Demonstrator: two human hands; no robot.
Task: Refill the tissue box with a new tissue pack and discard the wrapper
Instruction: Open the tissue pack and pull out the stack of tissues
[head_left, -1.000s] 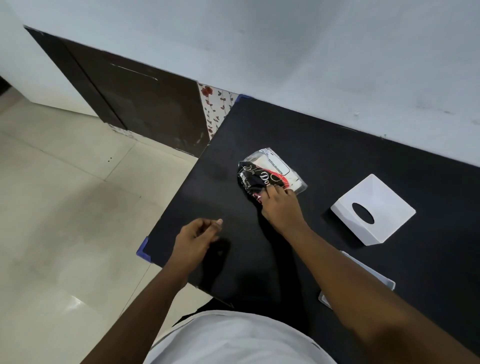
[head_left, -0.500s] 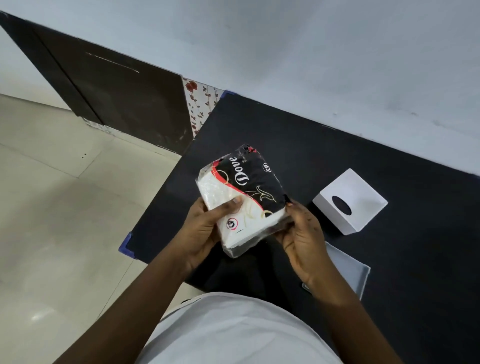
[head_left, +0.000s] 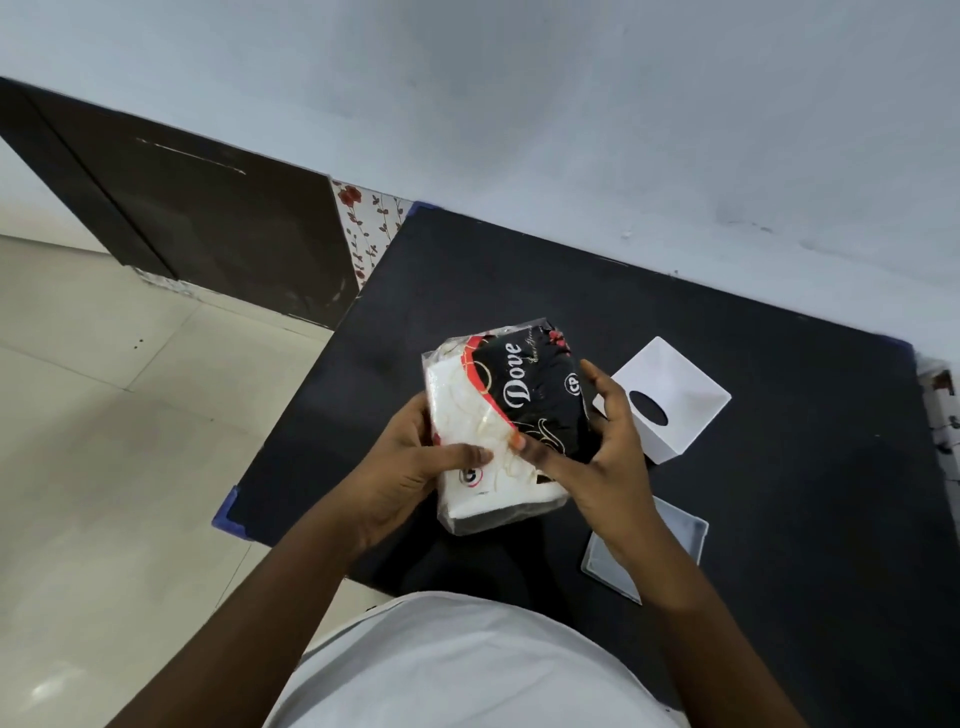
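Note:
I hold a tissue pack (head_left: 498, 410) in a black, white and red plastic wrapper above the black table (head_left: 779, 493). My left hand (head_left: 410, 467) grips its left side, thumb across the front. My right hand (head_left: 597, 452) holds the right side, its thumb pressing the wrapper's front beside the left thumb. The white tissue box (head_left: 675, 400), with an oval slot on top, stands on the table just right of my right hand. A clear flat lid or base plate (head_left: 685, 530) lies on the table under my right wrist, partly hidden.
The table's left edge has blue corner guards (head_left: 228, 519). Pale tiled floor (head_left: 104, 441) lies to the left. A dark wooden panel (head_left: 208, 223) and a floral strip (head_left: 369, 228) stand against the grey wall behind the table.
A second ago the pack lay on the table under my right hand. Both hands have lifted it off the table and turned it upright; my right thumb has since moved onto its front.

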